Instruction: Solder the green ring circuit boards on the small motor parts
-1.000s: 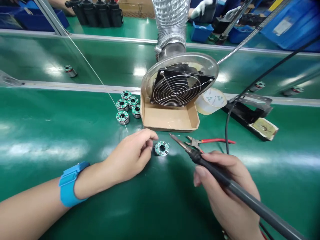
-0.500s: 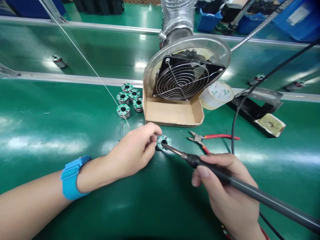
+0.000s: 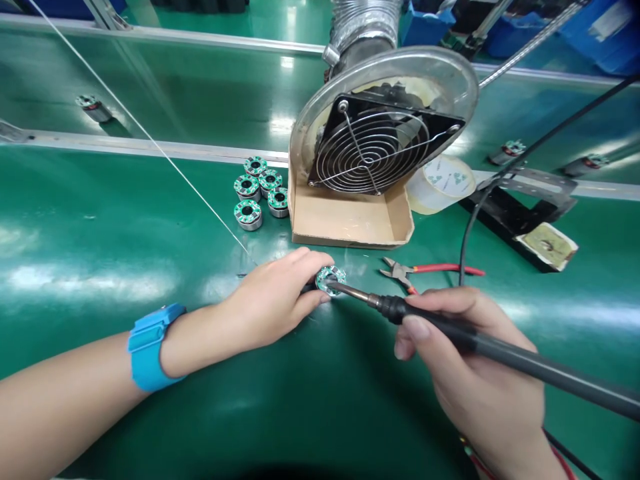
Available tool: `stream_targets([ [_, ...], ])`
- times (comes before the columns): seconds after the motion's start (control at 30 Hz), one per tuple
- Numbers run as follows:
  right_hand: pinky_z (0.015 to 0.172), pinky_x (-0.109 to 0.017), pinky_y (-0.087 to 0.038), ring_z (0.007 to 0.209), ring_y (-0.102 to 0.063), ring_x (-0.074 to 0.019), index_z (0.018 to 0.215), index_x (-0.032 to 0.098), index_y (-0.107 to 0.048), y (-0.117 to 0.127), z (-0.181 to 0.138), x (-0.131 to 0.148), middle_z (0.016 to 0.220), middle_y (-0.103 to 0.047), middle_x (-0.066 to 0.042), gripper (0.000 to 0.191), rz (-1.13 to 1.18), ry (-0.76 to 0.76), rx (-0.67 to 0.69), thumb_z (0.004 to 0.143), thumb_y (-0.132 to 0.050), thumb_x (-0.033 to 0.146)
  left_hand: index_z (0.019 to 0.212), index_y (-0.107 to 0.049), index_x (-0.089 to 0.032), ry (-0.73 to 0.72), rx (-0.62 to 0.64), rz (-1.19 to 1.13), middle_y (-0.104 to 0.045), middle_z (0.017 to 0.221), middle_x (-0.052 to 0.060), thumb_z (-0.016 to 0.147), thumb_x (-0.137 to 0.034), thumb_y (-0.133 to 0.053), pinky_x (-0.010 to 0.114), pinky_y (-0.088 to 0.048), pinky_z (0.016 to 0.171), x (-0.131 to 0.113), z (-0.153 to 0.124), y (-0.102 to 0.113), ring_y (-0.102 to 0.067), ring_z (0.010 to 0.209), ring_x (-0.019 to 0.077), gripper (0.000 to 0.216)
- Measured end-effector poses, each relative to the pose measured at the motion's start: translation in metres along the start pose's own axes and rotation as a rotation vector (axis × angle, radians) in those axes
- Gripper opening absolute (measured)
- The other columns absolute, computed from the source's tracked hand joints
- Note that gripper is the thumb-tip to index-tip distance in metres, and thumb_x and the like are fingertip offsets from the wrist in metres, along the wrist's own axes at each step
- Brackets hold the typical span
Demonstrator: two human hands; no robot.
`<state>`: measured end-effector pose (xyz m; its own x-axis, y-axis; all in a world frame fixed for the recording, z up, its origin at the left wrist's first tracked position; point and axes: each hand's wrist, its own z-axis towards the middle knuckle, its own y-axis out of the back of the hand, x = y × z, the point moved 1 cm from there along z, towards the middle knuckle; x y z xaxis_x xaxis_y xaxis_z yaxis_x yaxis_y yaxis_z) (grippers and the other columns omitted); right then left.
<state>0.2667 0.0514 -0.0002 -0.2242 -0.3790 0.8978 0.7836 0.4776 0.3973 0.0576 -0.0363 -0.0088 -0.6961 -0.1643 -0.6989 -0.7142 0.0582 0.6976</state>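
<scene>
Gripping the soldering iron (image 3: 485,343), my right hand (image 3: 495,397) is pointing its slanting long axis leftward; my left hand (image 3: 280,300) is pinching the face-up circuit board (image 3: 339,272).

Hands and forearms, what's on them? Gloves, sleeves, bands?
No gloves. Left hand: bare forearm, no sleeve in view; wide blue wristband with a flat, boxy blue clasp. Right hand: thin red band at the wrist, mostly hidden and cut by the frame edge; forearm out of view.
</scene>
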Motion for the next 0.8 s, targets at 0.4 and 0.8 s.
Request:
stream_targets([
  [0.4, 0.038, -0.020, -0.047, 0.040, -0.058, -0.0117, 0.089, 0.025, -0.066, 0.0025, 0.0068, 0.0039, 0.053, -0.063, 0.005, 0.011, 0.064, -0.098, -0.002, 0.090, -0.072, 0.034, 0.113, -0.059, -0.021, -0.031, -0.073, -0.013, -0.068, 0.105, 0.002, 0.092, -0.018, -0.064, 0.033, -0.050, 0.081, 0.0030, 0.0021, -0.0020, -0.064, 0.094, 0.0206, 0.022],
  [0.8, 0.038, -0.022, -0.047, 0.039, -0.059, -0.0128, 0.088, 0.025, -0.066, 0.0052, 0.0071, 0.0065, 0.053, -0.064, 0.004, 0.008, 0.061, -0.102, 0.012, 0.090, -0.072, 0.030, 0.114, -0.060, -0.018, -0.048, -0.085, -0.036, -0.067, 0.103, 0.002, 0.091, -0.015, -0.066, 0.031, -0.047, 0.077, 0.0041, 0.0022, -0.0026, -0.062, 0.090, 0.0191, 0.024],
])
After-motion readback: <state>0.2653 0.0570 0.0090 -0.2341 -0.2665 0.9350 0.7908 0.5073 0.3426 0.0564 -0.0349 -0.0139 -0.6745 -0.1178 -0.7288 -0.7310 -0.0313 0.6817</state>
